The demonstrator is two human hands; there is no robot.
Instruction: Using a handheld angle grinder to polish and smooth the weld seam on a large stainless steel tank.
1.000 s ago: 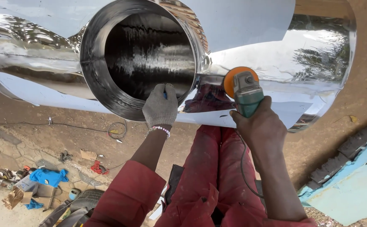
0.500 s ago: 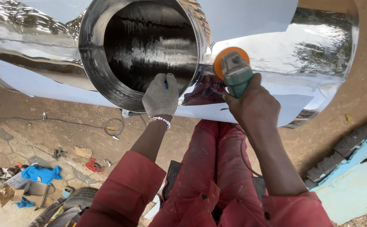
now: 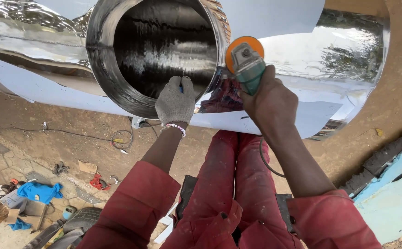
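Raised slightly, your right hand [image 3: 270, 99] clamps the green angle grinder [image 3: 246, 62]; gloved left hand [image 3: 175, 102], fingers together, grips the shiny steel cylinder's rim [image 3: 132, 99].

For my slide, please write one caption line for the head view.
Gloved left hand grips the rim of a shiny steel cylinder while the bare right hand holds a green angle grinder beside it.

A single camera rides on the person's head, looking steeply down and slightly forward. It sits close to the hands [image 3: 175, 102] and the steel cylinder [image 3: 155, 50], with the dirt ground [image 3: 49, 138] seemingly well below.
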